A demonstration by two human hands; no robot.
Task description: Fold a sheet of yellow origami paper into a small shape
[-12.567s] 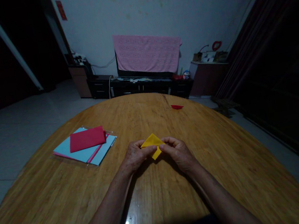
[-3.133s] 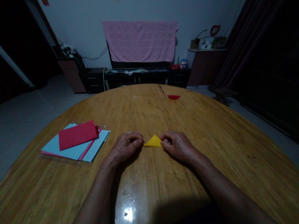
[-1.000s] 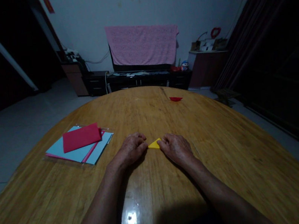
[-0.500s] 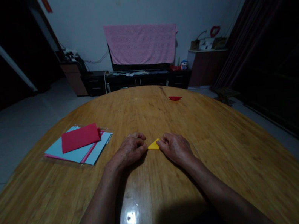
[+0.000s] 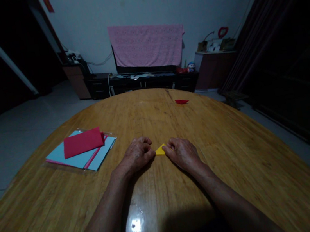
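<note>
A small folded piece of yellow paper [image 5: 160,151], triangular where it shows, lies low over the table between my two hands. My left hand [image 5: 139,152] has its thumb and fingers pinched at the paper's left corner. On the other side my right hand [image 5: 182,151] is closed on the right part of the paper, its thumb on top. The fingers cover both ends of the paper, so its full outline is hidden.
On the round wooden table [image 5: 148,113], a folded red paper [image 5: 83,142] rests on a packet of light blue sheets [image 5: 57,154] at the left. A small red folded paper [image 5: 181,101] sits near the far right edge. Beyond stands a cloth-draped screen [image 5: 147,46].
My left hand has shifted slightly right along the yellow paper, so less of its left corner shows. My right hand stays in place.
</note>
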